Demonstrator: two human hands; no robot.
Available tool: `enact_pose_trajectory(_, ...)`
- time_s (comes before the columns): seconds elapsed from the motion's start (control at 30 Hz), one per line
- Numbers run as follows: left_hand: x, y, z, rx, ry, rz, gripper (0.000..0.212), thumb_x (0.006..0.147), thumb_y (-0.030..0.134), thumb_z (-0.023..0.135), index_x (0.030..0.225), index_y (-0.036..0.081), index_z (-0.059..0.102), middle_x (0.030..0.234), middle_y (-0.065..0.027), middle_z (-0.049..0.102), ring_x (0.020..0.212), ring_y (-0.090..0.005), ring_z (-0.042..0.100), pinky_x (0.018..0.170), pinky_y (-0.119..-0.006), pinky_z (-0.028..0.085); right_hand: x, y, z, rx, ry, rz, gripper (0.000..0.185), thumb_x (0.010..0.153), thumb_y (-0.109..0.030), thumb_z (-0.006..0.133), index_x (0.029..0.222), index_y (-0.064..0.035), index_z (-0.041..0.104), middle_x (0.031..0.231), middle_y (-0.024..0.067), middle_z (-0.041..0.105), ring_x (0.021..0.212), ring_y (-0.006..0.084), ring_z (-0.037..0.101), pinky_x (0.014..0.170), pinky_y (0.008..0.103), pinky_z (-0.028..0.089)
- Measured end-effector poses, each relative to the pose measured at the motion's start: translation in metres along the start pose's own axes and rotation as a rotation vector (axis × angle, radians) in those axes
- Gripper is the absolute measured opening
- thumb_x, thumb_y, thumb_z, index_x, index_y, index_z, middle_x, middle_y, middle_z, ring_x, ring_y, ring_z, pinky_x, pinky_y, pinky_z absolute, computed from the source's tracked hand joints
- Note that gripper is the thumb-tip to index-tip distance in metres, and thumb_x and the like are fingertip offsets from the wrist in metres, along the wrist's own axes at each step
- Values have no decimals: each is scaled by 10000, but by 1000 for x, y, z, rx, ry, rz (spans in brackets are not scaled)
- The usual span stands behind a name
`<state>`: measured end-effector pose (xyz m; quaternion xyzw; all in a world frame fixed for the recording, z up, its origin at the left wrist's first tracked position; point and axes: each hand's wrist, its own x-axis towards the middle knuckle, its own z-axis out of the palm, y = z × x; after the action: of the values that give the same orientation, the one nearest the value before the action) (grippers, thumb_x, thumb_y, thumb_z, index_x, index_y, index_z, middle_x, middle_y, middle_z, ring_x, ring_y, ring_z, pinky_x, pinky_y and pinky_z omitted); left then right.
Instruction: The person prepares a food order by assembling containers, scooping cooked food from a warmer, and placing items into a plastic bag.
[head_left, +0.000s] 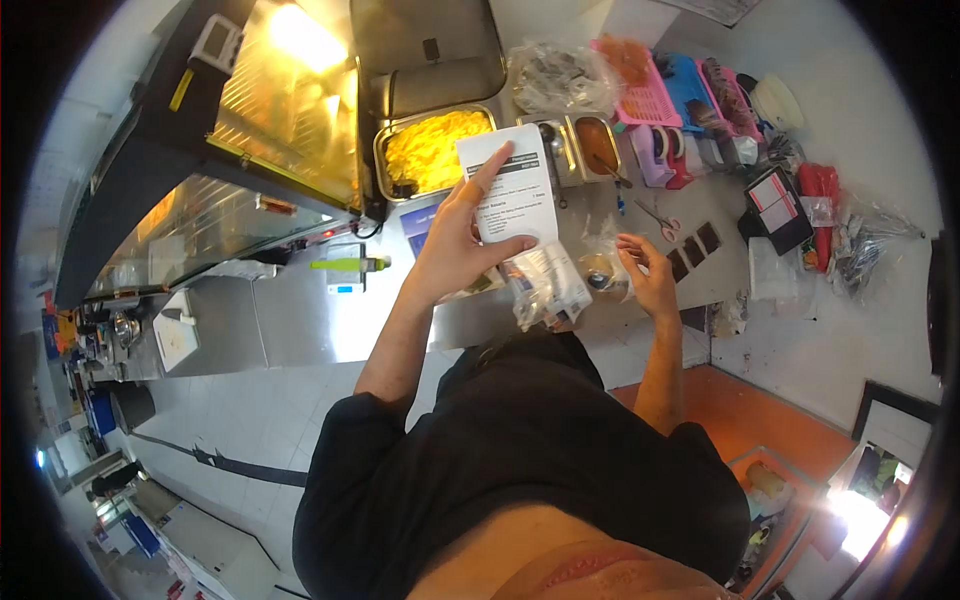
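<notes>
My left hand (459, 238) holds up a printed paper slip (517, 214), its thumb and forefinger across the face of the slip. Just below the slip lies a clear plastic packet (547, 285) with printed matter in it, near the counter's front edge. To the right, my right hand (649, 271) hovers with bent fingers beside a small clear plastic bag (606, 262) that has something round and brown in it; whether the fingertips touch it, I cannot tell. Pink-handled scissors (660, 219) and several dark flat packets (690, 251) lie further right.
A steel pan of yellow food (431, 154), a container of orange-brown sauce (596, 142) and pink and blue baskets (651, 99) line the back. A glass-fronted lit cabinet (289, 127) stands left, with a small scale (345, 268) below it. A black label stand (776, 208) is at right.
</notes>
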<state>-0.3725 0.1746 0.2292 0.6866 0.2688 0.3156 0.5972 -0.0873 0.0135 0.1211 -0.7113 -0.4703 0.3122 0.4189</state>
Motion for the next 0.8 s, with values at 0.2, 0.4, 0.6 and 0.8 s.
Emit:
enact_pose_trajectory(0.2,74,15,87,37,-25,82,1035,677,-67,819,1552,78,285,1442,-145,444,1285,-227,495,1068,-366,427,58,46,-98,43,67,17,268,940,-124,635,1193,-37,663,985,86,705,939,163,664,867,291,507)
enact_pose_trajectory(0.4,152,8,171,49,36,66,1056,665,-43,838,1554,87,283,1431,-141,458,1258,-235,526,1033,-380,471,156,96,-191,-8,13,-83,252,943,-141,642,1169,-32,663,957,89,704,875,165,668,798,305,509)
enact_pose_trajectory(0.6,204,-8,221,-12,72,36,1056,666,-36,842,1552,72,277,1424,-149,462,1276,-241,513,1052,-391,458,239,148,-234,-139,5,-257,260,921,-138,653,1156,-28,656,970,121,706,839,211,670,778,332,515)
enact_pose_trajectory(0.8,240,-10,243,50,114,-28,1055,674,-37,842,1553,63,267,1436,-150,449,1293,-233,492,1067,-390,446,293,172,-272,-199,1,-260,269,911,-157,665,1149,-30,659,983,121,702,865,215,667,804,350,516)
